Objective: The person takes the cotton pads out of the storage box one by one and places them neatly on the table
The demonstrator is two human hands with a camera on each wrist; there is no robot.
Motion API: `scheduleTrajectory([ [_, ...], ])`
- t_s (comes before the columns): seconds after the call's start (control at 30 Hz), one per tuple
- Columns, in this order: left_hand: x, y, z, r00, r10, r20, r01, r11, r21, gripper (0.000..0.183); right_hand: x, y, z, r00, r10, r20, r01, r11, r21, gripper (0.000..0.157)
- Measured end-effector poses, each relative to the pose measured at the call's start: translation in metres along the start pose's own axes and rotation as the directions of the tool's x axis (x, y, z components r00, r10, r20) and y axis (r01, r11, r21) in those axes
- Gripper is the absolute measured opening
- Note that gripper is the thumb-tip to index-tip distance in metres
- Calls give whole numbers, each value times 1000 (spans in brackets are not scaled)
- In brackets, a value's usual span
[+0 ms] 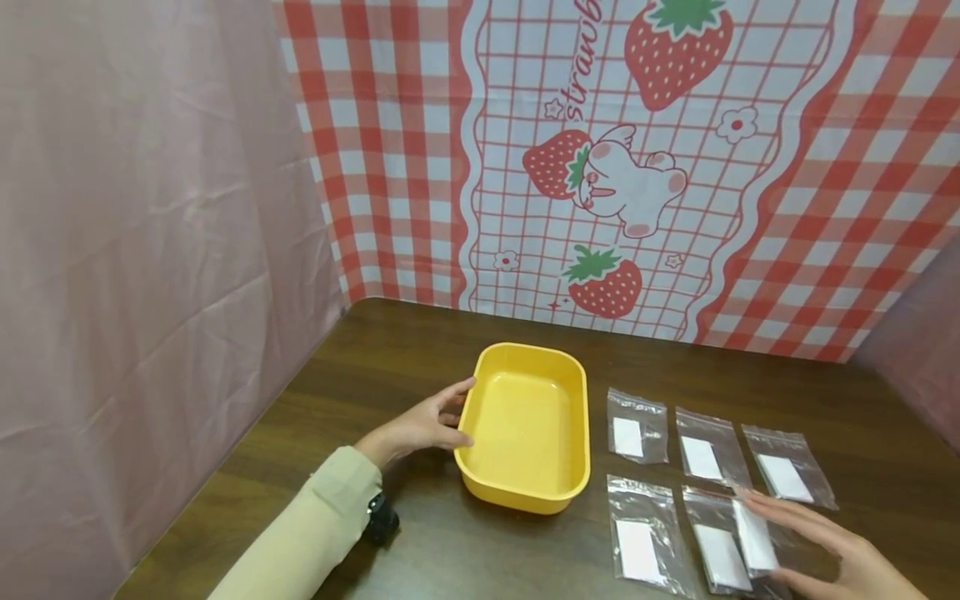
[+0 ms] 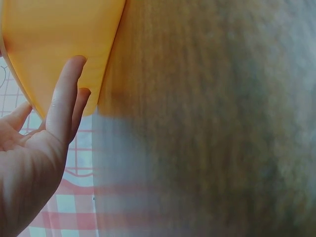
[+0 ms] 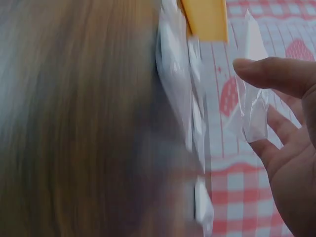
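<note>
My left hand (image 1: 420, 425) holds the left side of a yellow plastic basin (image 1: 522, 503), thumb over the rim and fingers along the outer wall. In the left wrist view, the fingers (image 2: 64, 101) lie against that wall. The basin has nothing in it. At the lower right, my right hand (image 1: 840, 550) pinches a clear zip bag (image 1: 754, 533) with a white packet inside. The right wrist view shows this bag (image 3: 254, 106) upright between thumb and fingers, off the table. In the head view it partly overlaps another bag (image 1: 720, 554) lying to its left.
More clear bags with white packets lie right of the basin: one at the lower left (image 1: 637, 546) and a back row with a left (image 1: 628, 437), a middle (image 1: 701, 457) and a right one (image 1: 784, 475). A strawberry-print cloth (image 1: 600, 167) hangs behind the brown table (image 1: 420, 333).
</note>
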State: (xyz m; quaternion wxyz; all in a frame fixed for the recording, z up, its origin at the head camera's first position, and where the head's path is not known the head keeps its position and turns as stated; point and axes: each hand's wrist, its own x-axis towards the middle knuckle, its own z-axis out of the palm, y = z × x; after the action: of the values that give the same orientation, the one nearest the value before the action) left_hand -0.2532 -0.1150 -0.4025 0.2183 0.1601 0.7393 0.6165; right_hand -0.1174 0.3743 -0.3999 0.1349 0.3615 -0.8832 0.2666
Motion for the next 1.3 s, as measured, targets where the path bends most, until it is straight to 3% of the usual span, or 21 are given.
scheduleTrajectory([
  [0.3,0,1,0,1000,-9,6,9,1000,8,90,-34,39,-10,989,-141,-46,142,990,27,90],
  [0.57,0,0,-1,1000,0,17,0,1000,3,90,-50,63,-14,988,-144,59,140,988,60,86],
  [0.8,0,0,-1,1000,3,11,-3,1000,4,90,-57,85,-12,970,-217,112,191,960,205,70],
  [1.1,2,-3,-1,1000,-1,14,1,1000,-7,90,-57,92,-10,964,-216,156,185,964,189,57],
  [1.2,3,-3,-1,1000,-13,4,13,1000,5,89,-54,97,-7,945,-307,117,272,931,244,56],
  [1.3,3,-3,-1,1000,-22,-4,22,1000,13,89,-49,105,1,905,-424,45,396,876,276,58],
])
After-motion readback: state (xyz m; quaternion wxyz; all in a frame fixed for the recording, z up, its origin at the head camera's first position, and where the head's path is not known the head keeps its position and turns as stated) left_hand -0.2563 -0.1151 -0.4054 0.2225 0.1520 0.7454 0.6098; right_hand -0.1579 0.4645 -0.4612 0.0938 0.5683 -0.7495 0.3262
